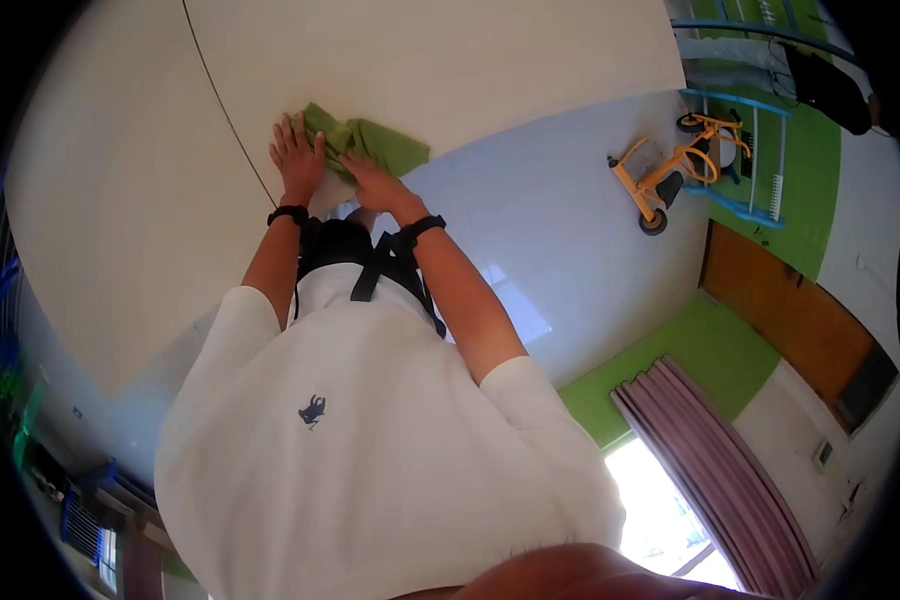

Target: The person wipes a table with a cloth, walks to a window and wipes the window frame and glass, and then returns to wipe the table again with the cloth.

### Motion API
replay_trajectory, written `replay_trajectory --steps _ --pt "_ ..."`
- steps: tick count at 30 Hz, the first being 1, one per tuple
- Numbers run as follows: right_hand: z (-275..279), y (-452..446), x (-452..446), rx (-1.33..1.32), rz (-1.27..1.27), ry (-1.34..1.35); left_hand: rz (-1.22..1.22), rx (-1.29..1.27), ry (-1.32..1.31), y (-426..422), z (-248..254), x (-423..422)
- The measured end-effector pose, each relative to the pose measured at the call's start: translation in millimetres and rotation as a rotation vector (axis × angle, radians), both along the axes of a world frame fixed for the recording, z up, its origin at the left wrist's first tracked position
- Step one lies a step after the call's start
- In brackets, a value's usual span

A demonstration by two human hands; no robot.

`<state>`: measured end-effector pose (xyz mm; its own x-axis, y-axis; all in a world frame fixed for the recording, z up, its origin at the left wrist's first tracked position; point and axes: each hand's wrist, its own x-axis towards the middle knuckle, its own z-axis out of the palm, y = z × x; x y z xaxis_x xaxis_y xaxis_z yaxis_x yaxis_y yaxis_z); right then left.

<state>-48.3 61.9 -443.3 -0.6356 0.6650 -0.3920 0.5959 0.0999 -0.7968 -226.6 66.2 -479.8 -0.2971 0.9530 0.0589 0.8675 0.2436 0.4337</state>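
Observation:
A crumpled green cloth [385,145] lies on the pale tabletop [470,60], close to the edge nearest my body. My left hand [298,160] rests flat with its fingers spread, touching the cloth's left side. Just to the right, my right hand [375,187] is at the cloth's lower edge, its fingers closed on the fabric; some of those fingers are hidden. Both wrists wear dark bands.
A dark seam [220,90] runs across the tabletop left of my hands. On the floor [560,210] to the right stands an orange tricycle [670,175] beside blue railings [750,212]. Another person [820,85] is at the upper right. A pinkish curtain [715,470] hangs by a bright window.

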Motion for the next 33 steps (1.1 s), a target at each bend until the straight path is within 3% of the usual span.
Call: replay_trajectory --steps 2,6,11,14,19,25,28,31,33 --pt "10 12 28 0.062 -0.011 -0.074 -0.115 -0.099 0.206 -3 5 1" --pt "10 51 94 0.231 -0.046 -0.33 -0.032 -0.108 0.12 3 -10 3" --pt "-18 118 181 0.326 -0.373 -0.457 -0.117 -0.262 0.168 1 -20 -1" --pt "-39 133 233 0.133 -0.348 -0.522 -0.119 -0.266 0.184 0 -19 -6" --pt "-18 98 191 0.227 -0.225 -0.622 -0.106 -0.311 0.123 5 -21 -3" --pt "19 63 72 0.315 0.257 -0.338 -0.106 -0.225 0.127 7 -4 -2" --pt "20 54 30 0.25 0.524 -0.121 -0.118 -0.353 0.118 6 6 -2" --pt "32 66 17 0.234 0.65 -0.107 -0.145 -0.363 0.266 2 -4 -8" --pt "45 87 54 0.265 0.452 -0.206 -0.137 -0.199 0.163 0 -4 -7"
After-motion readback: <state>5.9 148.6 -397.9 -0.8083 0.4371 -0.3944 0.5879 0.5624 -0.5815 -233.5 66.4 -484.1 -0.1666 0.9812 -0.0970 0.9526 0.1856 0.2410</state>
